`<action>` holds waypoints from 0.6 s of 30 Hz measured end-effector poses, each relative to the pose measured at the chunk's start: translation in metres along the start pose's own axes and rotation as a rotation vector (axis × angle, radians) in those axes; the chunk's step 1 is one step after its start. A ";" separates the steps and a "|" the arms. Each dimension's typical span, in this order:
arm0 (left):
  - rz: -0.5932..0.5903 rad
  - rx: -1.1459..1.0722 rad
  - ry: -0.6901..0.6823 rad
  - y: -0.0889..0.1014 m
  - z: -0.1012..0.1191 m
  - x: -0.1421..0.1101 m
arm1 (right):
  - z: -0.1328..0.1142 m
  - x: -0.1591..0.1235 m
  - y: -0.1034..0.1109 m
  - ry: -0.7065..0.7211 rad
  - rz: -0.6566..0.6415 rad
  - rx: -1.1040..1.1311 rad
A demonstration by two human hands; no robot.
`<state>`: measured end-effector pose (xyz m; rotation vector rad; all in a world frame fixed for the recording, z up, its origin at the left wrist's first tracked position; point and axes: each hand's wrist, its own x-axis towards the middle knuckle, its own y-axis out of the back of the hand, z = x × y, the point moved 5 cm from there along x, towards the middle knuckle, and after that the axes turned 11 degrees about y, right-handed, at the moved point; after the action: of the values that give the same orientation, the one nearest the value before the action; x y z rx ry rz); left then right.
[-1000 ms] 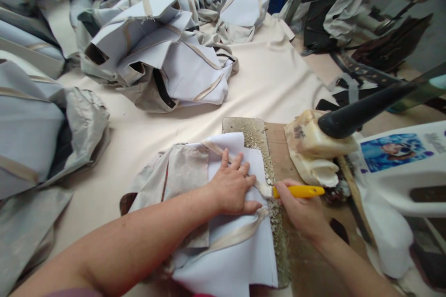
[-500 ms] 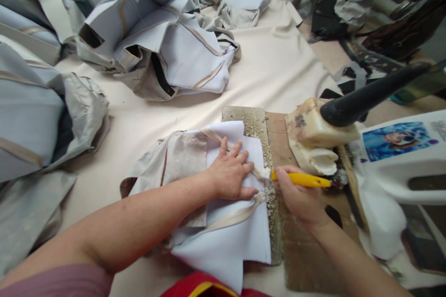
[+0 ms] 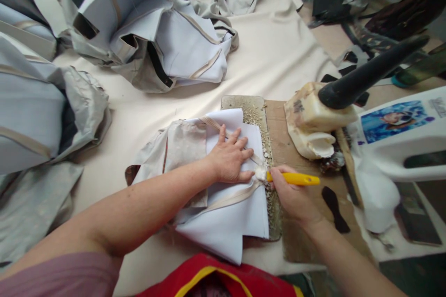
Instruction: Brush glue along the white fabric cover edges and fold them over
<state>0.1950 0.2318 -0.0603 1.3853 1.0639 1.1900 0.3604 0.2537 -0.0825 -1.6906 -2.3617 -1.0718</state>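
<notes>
My left hand (image 3: 232,158) lies flat with fingers spread on a white fabric piece (image 3: 230,222), which has beige strips and grey cloth attached. In my right hand (image 3: 292,192) is a brush with a yellow handle (image 3: 301,178). Its whitish bristles touch the fabric's right edge, just beside my left thumb. Under that edge is a flat board (image 3: 243,101) crusted with dried, lumpy residue.
A cut-open plastic container (image 3: 306,120) with a black horn-shaped piece (image 3: 372,74) on it stands on cardboard (image 3: 278,125). Right of it lies a white plastic jug (image 3: 379,185) with a picture label. Piles of similar sewn pieces (image 3: 188,46) cover the far and left table.
The brush in my right hand has moved left, from the board onto the fabric's edge. My left hand stays pressed on the fabric. The whole view has shifted slightly.
</notes>
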 end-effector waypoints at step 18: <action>0.030 0.042 0.012 -0.005 0.001 0.005 | 0.010 -0.074 -0.007 0.054 -0.082 -0.007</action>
<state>0.1965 0.2368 -0.0648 1.4324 1.0849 1.2053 0.3881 0.1981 -0.1241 -1.5588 -2.4153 -1.1247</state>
